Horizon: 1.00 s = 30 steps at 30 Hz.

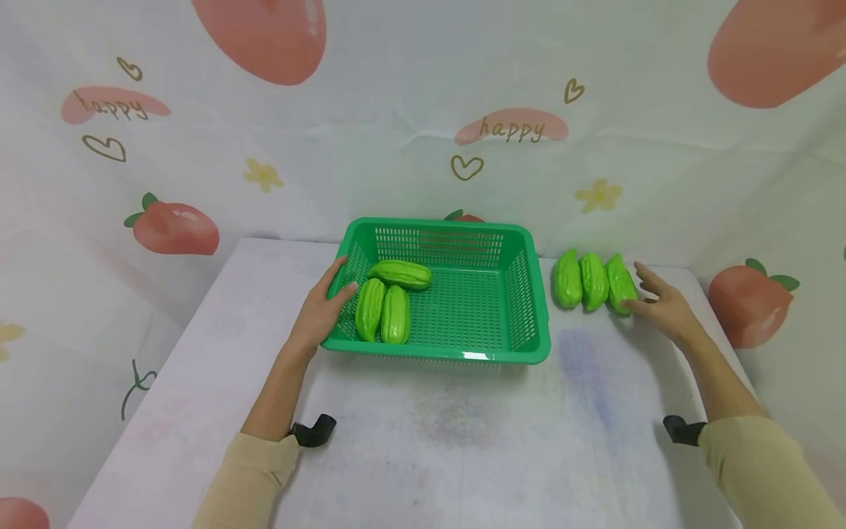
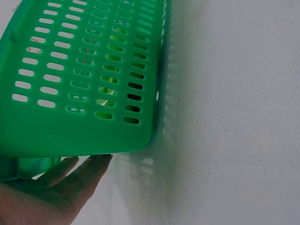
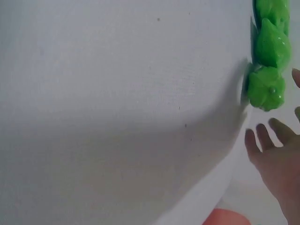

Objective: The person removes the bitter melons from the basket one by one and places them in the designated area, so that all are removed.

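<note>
A green plastic basket (image 1: 436, 353) stands on the table, with three bitter melons inside: one lying crosswise (image 1: 400, 274) and two side by side, left (image 1: 369, 310) and right (image 1: 396, 316). At its left rim, my left hand (image 1: 320, 312) holds the basket, thumb over the inner side and fingers (image 2: 89, 176) along the outside wall. Three more bitter melons lie in a row right of the basket: one nearest it (image 1: 567, 279), a middle one (image 1: 594, 282) and an outer one (image 1: 620, 285). Beside the outer melon, my right hand (image 1: 664, 308) is spread with nothing in its grasp; in the right wrist view a gap separates its fingers (image 3: 265, 138) from the melon (image 3: 266, 89).
The white tabletop (image 1: 449, 448) extends toward me in front of the basket. A pale printed cloth (image 1: 390, 147) with fruit, hearts and lettering hangs right behind the basket and around the table's sides. Black straps with camera mounts (image 1: 316, 431) sit at both wrists.
</note>
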Motion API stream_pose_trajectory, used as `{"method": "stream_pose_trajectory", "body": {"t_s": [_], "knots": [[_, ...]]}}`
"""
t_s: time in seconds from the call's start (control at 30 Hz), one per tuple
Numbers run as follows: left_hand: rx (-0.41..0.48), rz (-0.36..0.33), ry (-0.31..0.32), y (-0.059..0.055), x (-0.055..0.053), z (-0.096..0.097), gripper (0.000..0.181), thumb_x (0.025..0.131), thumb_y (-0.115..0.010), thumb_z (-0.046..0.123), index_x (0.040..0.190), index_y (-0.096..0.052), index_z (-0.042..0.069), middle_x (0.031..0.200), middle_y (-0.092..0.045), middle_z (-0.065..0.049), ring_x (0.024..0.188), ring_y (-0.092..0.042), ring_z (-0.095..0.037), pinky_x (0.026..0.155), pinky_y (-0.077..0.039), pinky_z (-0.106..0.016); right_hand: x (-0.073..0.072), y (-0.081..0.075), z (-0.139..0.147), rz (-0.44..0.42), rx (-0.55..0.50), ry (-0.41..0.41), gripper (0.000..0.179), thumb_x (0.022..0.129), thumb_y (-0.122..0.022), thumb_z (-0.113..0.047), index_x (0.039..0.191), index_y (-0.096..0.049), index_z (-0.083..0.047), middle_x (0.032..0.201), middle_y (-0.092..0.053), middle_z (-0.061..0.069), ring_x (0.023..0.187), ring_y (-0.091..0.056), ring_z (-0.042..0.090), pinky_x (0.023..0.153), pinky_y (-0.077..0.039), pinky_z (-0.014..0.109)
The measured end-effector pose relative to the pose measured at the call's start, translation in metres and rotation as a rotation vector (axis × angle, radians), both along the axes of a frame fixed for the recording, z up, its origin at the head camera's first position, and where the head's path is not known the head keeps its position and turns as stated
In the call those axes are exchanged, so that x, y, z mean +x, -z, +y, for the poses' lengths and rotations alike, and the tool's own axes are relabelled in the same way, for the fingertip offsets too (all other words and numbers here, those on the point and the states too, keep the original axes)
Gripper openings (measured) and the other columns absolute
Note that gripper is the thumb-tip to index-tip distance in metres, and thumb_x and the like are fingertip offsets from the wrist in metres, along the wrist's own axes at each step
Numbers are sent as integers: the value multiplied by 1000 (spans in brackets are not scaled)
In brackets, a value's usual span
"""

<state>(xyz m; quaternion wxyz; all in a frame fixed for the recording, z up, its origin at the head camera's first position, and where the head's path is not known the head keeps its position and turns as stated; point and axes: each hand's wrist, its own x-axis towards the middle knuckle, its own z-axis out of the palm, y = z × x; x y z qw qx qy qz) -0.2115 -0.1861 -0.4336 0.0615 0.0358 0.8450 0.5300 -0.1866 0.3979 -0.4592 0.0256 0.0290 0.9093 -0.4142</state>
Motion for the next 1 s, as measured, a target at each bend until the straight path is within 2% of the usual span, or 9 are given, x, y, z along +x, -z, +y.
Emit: {"method": "stream_pose_trajectory", "body": {"t_s": [0.07, 0.17, 0.27, 0.4, 0.5, 0.6, 0.77, 0.9, 1.0], "knots": [[-3, -5, -1, 1, 0, 0, 66, 102, -50, 47, 159, -19, 36, 165, -17, -4, 150, -16, -31, 115, -19, -61, 2, -3, -3, 62, -1, 23, 83, 96, -66, -24, 160, -14, -14, 158, -20, 31, 136, -28, 57, 104, -30, 67], [-3, -8, -2, 1, 0, 0, 66, 102, -51, 46, 159, -20, 37, 165, -17, -4, 150, -16, -31, 114, -19, -62, 3, -8, -11, 166, -6, 48, 77, 96, -67, -19, 159, -22, -12, 158, -27, 26, 138, -32, 51, 109, -32, 58], [-5, -5, -3, 1, -1, 0, 65, 103, -51, 43, 159, -20, 37, 165, -18, -4, 150, -16, -32, 114, -19, -62, 4, -14, -20, 260, -13, 52, 73, 95, -67, -12, 157, -30, -10, 156, -34, 22, 138, -37, 42, 112, -35, 38], [-3, -11, -5, 1, -2, 0, 65, 103, -50, 43, 159, -19, 37, 165, -17, -4, 150, -16, -32, 114, -18, -62, 3, -22, -32, 365, -41, 34, 69, 92, -68, -3, 154, -37, -8, 152, -43, 19, 134, -47, 22, 102, -38, 14], [-3, -15, -9, 0, -2, -1, 65, 102, -50, 45, 159, -19, 37, 165, -17, -4, 150, -16, -32, 115, -19, -62, 1, -28, -43, 435, -81, 4, 68, 89, -69, 4, 151, -42, -5, 149, -48, 14, 127, -50, 6, 97, -39, 10], [-4, -12, -9, 0, -2, -1, 66, 102, -50, 46, 159, -19, 37, 165, -17, -4, 150, -15, -32, 115, -18, -62, 3, -37, -56, 477, -117, -30, 68, 86, -70, 9, 148, -46, -3, 145, -53, 6, 120, -50, -3, 97, -41, 12], [-3, -17, -6, -1, -3, 0, 67, 102, -51, 46, 159, -18, 37, 165, -17, -4, 150, -15, -32, 115, -18, -62, 7, -49, -76, 467, -128, -79, 67, 86, -72, 7, 147, -48, -7, 143, -55, 0, 119, -52, -2, 95, -43, 12], [-4, -20, -7, -1, -3, 0, 66, 102, -51, 44, 159, -19, 38, 165, -18, -4, 150, -16, -32, 114, -18, -62, 11, -55, -93, 421, -112, -104, 68, 87, -73, 1, 149, -47, -12, 145, -52, 7, 124, -53, 13, 95, -43, 12], [-3, -22, -8, -1, -3, 0, 65, 102, -51, 43, 159, -19, 38, 165, -18, -4, 150, -16, -32, 114, -18, -62, 12, -58, -108, 412, -115, -143, 69, 87, -74, 2, 149, -46, -11, 146, -51, 11, 126, -52, 26, 95, -44, 14]]}}
